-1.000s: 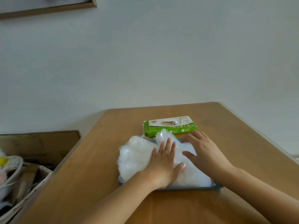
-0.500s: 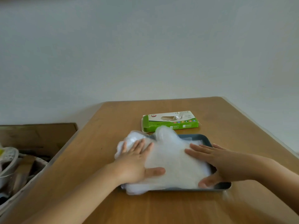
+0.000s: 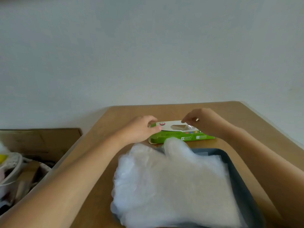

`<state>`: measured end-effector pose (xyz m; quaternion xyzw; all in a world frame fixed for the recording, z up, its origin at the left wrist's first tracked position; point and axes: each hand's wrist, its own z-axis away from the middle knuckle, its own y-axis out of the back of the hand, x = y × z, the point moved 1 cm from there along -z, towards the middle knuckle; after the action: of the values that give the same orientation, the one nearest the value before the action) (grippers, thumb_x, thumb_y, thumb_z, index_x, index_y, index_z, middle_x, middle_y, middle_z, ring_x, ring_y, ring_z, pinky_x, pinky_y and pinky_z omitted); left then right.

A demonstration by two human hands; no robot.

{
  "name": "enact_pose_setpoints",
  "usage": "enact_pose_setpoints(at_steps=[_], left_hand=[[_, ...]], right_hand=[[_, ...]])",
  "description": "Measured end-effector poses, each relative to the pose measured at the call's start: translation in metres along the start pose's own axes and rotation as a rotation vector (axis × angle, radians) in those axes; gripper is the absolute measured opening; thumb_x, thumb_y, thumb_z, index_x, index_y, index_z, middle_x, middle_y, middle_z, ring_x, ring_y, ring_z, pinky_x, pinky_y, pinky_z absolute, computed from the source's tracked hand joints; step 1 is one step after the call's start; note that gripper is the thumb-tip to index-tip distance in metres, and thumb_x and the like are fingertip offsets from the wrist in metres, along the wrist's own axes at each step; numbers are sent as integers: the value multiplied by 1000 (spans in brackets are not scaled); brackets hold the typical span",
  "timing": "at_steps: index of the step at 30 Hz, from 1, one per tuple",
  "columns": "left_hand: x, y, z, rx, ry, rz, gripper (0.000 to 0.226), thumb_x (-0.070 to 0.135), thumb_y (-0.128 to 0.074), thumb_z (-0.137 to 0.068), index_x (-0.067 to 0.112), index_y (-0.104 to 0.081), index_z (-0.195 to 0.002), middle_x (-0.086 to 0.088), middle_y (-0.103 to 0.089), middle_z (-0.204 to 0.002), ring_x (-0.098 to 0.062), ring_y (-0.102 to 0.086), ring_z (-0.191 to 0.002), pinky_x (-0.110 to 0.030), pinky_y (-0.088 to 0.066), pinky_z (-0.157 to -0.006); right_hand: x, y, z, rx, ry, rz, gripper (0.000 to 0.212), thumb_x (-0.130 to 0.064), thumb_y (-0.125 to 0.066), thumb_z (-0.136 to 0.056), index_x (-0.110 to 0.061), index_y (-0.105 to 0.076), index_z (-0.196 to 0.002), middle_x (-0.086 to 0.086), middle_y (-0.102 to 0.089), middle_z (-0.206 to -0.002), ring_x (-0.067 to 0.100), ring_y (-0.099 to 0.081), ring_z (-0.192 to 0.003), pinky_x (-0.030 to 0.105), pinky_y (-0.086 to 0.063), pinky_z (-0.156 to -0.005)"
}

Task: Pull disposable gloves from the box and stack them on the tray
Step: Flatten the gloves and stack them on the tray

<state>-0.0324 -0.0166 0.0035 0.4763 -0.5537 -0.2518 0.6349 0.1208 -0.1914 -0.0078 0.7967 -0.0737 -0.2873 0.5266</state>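
head view: both hands have left the stack they were flattening half a second ago and are now at the far box. the left hand (image 3: 139,129) grips the left end of the box (image 3: 177,134), thumb on the near side and fingers curled over the top. the right hand (image 3: 202,120) sits at the slot (image 3: 179,127) with its fingertips drawn together; i cannot tell if film is already between them. the stack of gloves (image 3: 172,181) lies untouched in the tray (image 3: 236,178), just near of the box, spilling over the tray's left rim onto the counter (image 3: 238,116). the pressing looks finished, and a fresh pull is likely starting.
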Motion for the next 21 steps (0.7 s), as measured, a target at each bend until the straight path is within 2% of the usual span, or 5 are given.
enact_pose_setpoints(at_steps=[5, 7, 11, 14, 21], left_hand=[[-14, -27, -42, -93, 56, -8, 60, 42, -58, -92, 22, -38, -145, -2, -42, -149, -17, -41, -134, -24, -31, -105], [-19, -37, -49, -158, 68, 2, 67, 46, -56, -92, 26, -29, -150, 0, -26, -157, -16, -26, -144, -24, -22, -111], [-25, -52, -56, -208, 71, 65, 68, 52, -51, -93, 33, -23, -151, 2, -1, -162, -13, -5, -148, -28, -9, -116], [-28, -54, -58, -212, 70, 51, 68, 53, -50, -93, 34, -21, -151, 3, 2, -162, -13, -3, -148, -31, -7, -117], [-26, -52, -59, -242, 68, 5, 68, 53, -47, -94, 34, -16, -152, 1, 3, -162, -15, -2, -149, -32, -7, -117]], right_hand=[[10, -45, -31, -115, -26, 113, 34, -47, -57, -90, -19, -77, -91, 6, -58, -89, 22, -55, -86, 30, -36, -68], [16, -50, -34, -141, -58, 123, 41, -55, -53, -89, -21, -76, -88, 9, -58, -84, 22, -54, -79, 27, -40, -67], [18, -46, -33, -96, -19, 42, 16, -29, -65, -89, -20, -78, -91, -11, -50, -66, 10, -46, -69, 4, -35, -60], [22, -46, -30, -30, -17, -46, 8, -15, -68, -85, -14, -76, -85, -13, -50, -68, 3, -46, -65, 6, -34, -59], [32, -42, -27, 90, -57, -197, 8, -12, -68, -85, -14, -75, -79, -3, -58, -75, 7, -49, -64, 10, -35, -57]])
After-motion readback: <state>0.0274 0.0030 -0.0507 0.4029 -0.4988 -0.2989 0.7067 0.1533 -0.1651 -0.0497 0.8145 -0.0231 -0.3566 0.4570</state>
